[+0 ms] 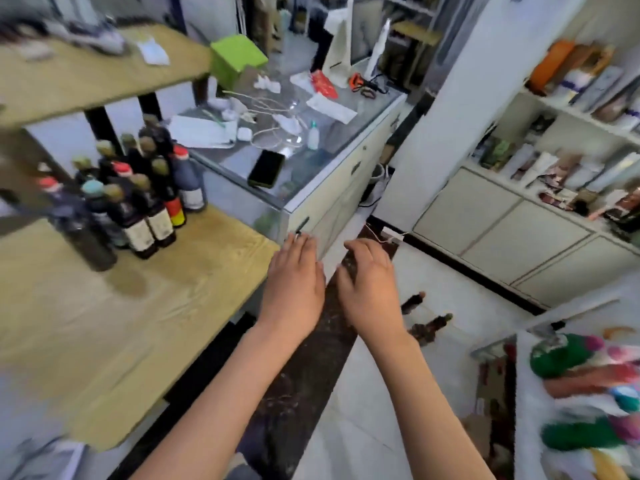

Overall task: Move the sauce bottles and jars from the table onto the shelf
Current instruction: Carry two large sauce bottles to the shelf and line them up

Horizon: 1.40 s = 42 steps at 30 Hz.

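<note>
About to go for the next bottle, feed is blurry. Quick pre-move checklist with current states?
1. Left hand free: ok, fingers straight, holding nothing.
2. Right hand free: ok, loosely curled, empty.
3. Room on shelf: ok, bare wood in front of the shelf bottles.
4. Shelf bottles upright: ok.
5. Next pickup: two bottles low beyond the right hand; cannot tell what they stand on.

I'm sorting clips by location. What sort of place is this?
Probably a small shop or its stockroom. Dark glass sauce bottles stand clustered on a pale wooden shelf board, a glass-topped white counter cabinet holds clutter, and white wall shelves are packed with packaged goods.
</note>
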{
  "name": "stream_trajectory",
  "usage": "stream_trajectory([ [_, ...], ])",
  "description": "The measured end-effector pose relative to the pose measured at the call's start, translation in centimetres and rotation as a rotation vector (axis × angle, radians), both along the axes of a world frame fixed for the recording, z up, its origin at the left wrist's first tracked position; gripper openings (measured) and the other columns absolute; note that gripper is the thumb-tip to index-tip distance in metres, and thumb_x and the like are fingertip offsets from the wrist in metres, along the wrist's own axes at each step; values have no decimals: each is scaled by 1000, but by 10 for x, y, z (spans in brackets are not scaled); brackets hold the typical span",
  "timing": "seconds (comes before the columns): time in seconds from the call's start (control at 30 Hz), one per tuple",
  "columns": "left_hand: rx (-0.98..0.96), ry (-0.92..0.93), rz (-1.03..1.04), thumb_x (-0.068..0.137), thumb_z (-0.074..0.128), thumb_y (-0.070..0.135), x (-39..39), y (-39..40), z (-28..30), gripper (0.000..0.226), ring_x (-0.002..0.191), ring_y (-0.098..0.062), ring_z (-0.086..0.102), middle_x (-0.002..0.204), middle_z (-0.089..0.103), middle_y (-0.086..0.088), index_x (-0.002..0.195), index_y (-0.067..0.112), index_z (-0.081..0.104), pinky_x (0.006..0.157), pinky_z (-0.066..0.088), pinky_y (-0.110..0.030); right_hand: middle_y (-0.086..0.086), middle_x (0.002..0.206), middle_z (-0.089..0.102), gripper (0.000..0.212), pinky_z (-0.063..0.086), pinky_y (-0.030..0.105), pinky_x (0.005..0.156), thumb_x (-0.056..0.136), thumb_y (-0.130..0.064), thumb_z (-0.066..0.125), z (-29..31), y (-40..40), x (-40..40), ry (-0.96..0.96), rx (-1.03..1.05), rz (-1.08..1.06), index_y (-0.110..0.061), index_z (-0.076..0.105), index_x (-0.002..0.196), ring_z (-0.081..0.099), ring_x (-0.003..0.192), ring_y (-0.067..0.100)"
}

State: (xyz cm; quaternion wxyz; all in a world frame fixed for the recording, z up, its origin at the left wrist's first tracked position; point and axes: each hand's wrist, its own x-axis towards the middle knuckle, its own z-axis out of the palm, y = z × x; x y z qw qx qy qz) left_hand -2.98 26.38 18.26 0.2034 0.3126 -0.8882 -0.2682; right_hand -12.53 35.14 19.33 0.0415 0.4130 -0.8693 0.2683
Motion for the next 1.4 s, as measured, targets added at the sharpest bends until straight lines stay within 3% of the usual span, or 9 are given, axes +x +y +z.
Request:
stream_trajectory([
  [0.33, 226, 72, 353, 103, 34, 22, 110, -100, -40, 46, 146, -24, 20, 155, 31, -11, 146, 4, 34, 119, 13, -30, 8, 123, 59, 36, 41, 37, 102, 87, -13, 61, -45, -136, 86, -121, 106, 187, -9, 61, 123, 54, 117, 27],
  [0.53, 251, 136, 566, 103, 36, 25, 142, -156, -46, 45, 140, -23, 31, 149, 40, -10, 143, 5, 39, 115, 25, -34, 4, 127, 58, 36, 40, 31, 101, 93, -18, 59, -55, -208, 117, -219, 99, 358, -12, 59, 128, 53, 119, 21],
  [0.77, 302, 209, 811, 101, 43, 22, 156, -235, -53, 36, 125, -22, 48, 135, 53, -8, 134, 9, 50, 98, 33, -23, 5, 121, 62, 31, 37, 22, 88, 93, -16, 60, -65, -294, 116, -313, 28, 516, -11, 60, 124, 55, 116, 21],
  [0.93, 354, 127, 966, 93, 54, 18, 162, -322, -59, 38, 118, -27, 55, 131, 57, -10, 131, 13, 54, 96, 45, -37, 5, 132, 60, 37, 42, 29, 93, 96, -21, 57, -80, -363, 100, -421, 88, 520, -13, 56, 133, 54, 122, 22],
  [1.1, 417, 48, 1001, 87, 61, 13, 152, -386, -72, 44, 116, -30, 55, 129, 57, -14, 130, 11, 54, 90, 42, -32, -1, 149, 46, 49, 41, 31, 101, 99, -27, 53, -87, -426, 95, -440, 151, 611, -18, 42, 146, 45, 135, 17],
  [1.17, 483, -10, 989, 82, 66, 10, 150, -402, -77, 40, 109, -32, 59, 119, 62, -13, 121, 11, 59, 84, 45, -33, -1, 151, 43, 54, 41, 33, 101, 99, -31, 53, -91, -445, 98, -414, 220, 653, -18, 38, 149, 43, 137, 18],
  [1.27, 548, -163, 903, 77, 68, 9, 150, -414, -89, 30, 94, -34, 62, 101, 66, -12, 106, 12, 59, 77, 50, -38, 3, 148, 37, 57, 47, 37, 89, 98, -36, 55, -100, -459, 105, -382, 344, 682, -14, 37, 147, 52, 125, 25],
  [1.4, 448, -226, 802, 79, 64, 6, 152, -410, -110, 20, 90, -31, 59, 93, 59, -6, 95, 14, 54, 70, 43, -35, 10, 138, 41, 55, 46, 39, 83, 95, -33, 58, -109, -468, 107, -376, 375, 662, -9, 41, 141, 58, 109, 32],
])
